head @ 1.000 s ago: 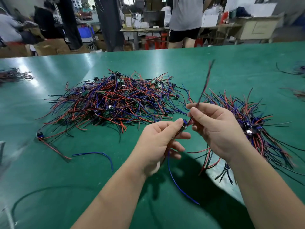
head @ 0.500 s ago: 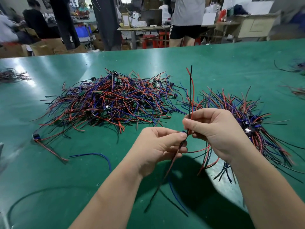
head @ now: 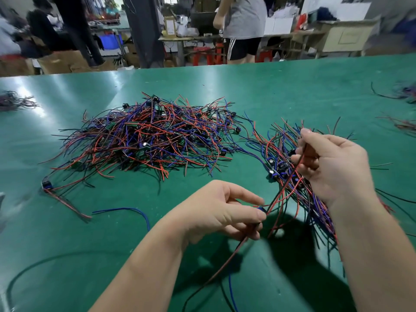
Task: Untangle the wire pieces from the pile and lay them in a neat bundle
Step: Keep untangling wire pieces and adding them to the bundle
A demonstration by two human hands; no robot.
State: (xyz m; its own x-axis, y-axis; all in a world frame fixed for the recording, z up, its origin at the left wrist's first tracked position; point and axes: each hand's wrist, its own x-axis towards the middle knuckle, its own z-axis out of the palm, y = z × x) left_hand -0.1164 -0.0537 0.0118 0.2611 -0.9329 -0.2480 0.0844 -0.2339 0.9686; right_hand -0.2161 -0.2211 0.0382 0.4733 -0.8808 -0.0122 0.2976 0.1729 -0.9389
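A tangled pile of red, blue and black wire pieces (head: 153, 140) lies on the green table (head: 270, 91). To its right a looser bundle of the same wires (head: 281, 167) fans out, partly hidden under my right hand. My left hand (head: 222, 212) pinches one wire piece (head: 281, 190) at its small blue component; loose ends hang below the hand toward me. My right hand (head: 331, 165) grips the red and black leads of that piece, stretched taut up from my left hand, above the bundle.
A single wire piece (head: 65, 194) and a loose blue wire (head: 132, 210) lie left of my left hand. Small wire heaps sit at the far left (head: 15, 101) and far right edge (head: 405, 93). People, boxes and benches stand beyond the table.
My right hand has moved right and away over the bundle, drawing the leads out from upright to slanted. My left hand stayed low, still pinching the component end.
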